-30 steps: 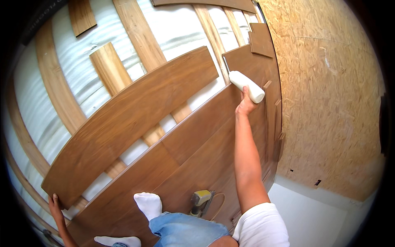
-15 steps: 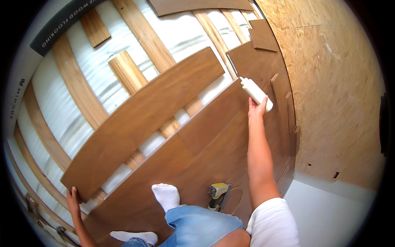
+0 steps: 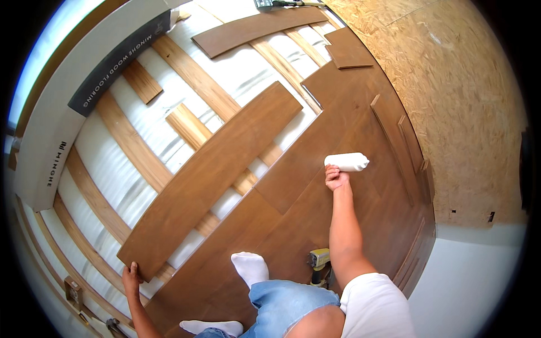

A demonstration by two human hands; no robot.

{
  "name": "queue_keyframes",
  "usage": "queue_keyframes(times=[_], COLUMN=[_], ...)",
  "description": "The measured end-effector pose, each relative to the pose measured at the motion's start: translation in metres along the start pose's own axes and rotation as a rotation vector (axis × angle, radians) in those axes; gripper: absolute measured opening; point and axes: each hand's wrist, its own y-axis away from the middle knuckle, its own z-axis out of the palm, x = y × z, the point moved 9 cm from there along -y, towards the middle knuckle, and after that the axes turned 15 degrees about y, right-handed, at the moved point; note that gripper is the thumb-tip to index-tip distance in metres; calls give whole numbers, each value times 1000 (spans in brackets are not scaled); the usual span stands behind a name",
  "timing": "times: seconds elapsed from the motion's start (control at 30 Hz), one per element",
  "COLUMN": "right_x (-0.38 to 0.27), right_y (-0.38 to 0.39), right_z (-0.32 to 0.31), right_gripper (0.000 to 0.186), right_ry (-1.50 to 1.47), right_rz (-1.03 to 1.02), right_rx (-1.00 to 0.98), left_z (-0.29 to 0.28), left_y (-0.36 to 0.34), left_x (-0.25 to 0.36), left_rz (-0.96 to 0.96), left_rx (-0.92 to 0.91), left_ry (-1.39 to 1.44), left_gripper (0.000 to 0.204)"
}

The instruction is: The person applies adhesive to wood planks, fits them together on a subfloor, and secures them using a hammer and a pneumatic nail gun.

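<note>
My left hand grips the near left end of a long brown floorboard, thumb on top. This board lies loose across the wooden joists, a narrow gap apart from the laid flooring's edge. Over the laid brown flooring, my right hand is closed around a white squeeze bottle. The bottle lies nearly level in the hand, its narrower end toward the right.
Pale joists run over white sheeting. A long carton stands at left. A yellow-and-black nail gun rests near my knee. Short board pieces lie by the chipboard wall; another loose board is at the far side.
My right hand has drawn the bottle back from the flooring's edge and turned it, so its narrow end swung from the upper left to the right. The left hand still grips the floorboard.
</note>
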Motion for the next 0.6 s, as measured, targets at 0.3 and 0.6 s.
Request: queue_keyframes(times=[0.3,0.6], right_x=[50,344], right_y=[8,38], right_z=[5,311], right_gripper=[35,48], right_ry=[366,2109], right_rz=[-410,-1665], right_rx=[427,-692], left_z=[-4,6], left_y=[4,20], left_x=[4,13], left_rz=[-45,-61], left_rx=[24,70], left_ry=[38,136], left_gripper=[45,67])
